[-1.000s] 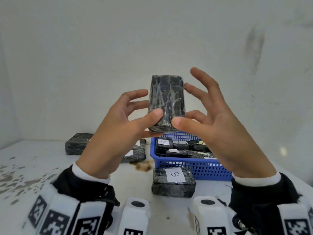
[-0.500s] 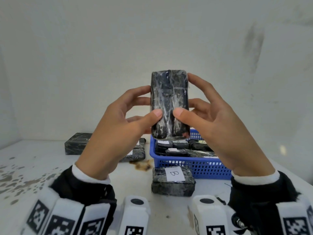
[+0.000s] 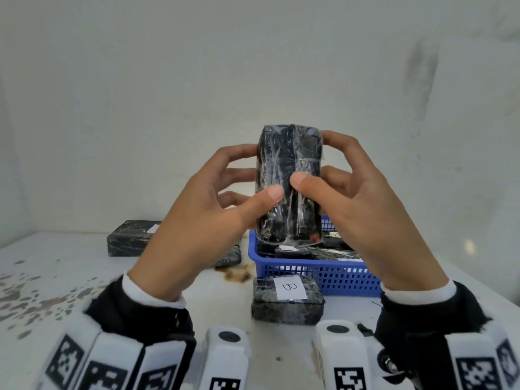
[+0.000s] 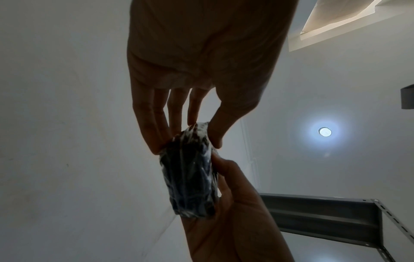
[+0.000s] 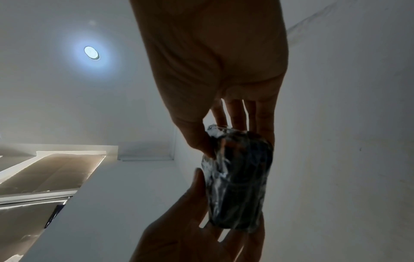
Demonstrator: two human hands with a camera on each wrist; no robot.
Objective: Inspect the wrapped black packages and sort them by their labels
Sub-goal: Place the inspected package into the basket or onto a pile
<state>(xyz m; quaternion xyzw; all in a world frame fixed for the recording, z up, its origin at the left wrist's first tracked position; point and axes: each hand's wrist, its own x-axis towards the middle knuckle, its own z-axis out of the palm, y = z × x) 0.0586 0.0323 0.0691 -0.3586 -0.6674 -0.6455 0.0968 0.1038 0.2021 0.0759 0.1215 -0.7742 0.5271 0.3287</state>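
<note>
I hold one black package (image 3: pixel 289 187) in clear wrap upright at chest height, above the blue basket (image 3: pixel 323 274). My left hand (image 3: pixel 257 175) grips its left side, thumb on the front face, fingers behind. My right hand (image 3: pixel 318 161) grips the right side, thumb beside the left thumb and index finger at the top corner. The face towards me shows a seam down the middle and no label. In the left wrist view the package (image 4: pixel 190 177) is seen from below, and likewise in the right wrist view (image 5: pixel 239 182).
The basket holds several wrapped packages with white labels. A package labelled B (image 3: pixel 287 302) lies on the white table in front of it. Another package (image 3: pixel 132 237) lies at the back left, and one more (image 3: pixel 229 256) is partly hidden behind my left hand. White walls stand behind and to the right.
The package has turned about its long axis, from a wrinkled face to one with a middle seam. My right fingers, spread a second ago, have closed onto it.
</note>
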